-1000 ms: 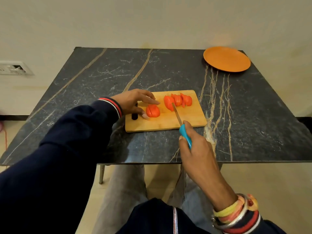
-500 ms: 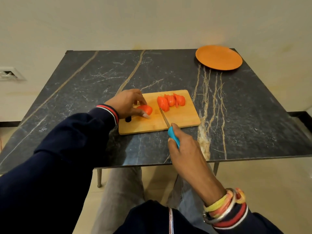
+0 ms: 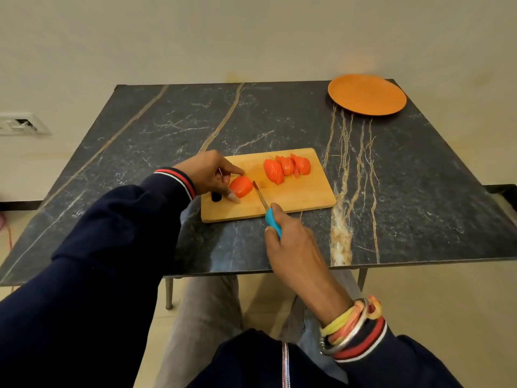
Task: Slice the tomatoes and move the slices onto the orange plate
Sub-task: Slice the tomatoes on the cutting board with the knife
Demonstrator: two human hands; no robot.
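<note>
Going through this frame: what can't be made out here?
Head view, the only one:
The tomato piece: its left part is covered by the left hand.
The knife: most of the handle is hidden inside the right hand; whether the blade touches the tomato piece is unclear.
The slices: they overlap, so they can't be counted.
The wall socket: cut off by the left edge.

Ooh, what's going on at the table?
A person is cutting tomatoes on a light wooden cutting board on a dark marble table. The left hand holds a red chunk of tomato while the right hand grips a blue-handled knife, blade beside it. Cut red tomato slices sit further right on the board. The round orange plate at the far corner holds none yet.
</note>
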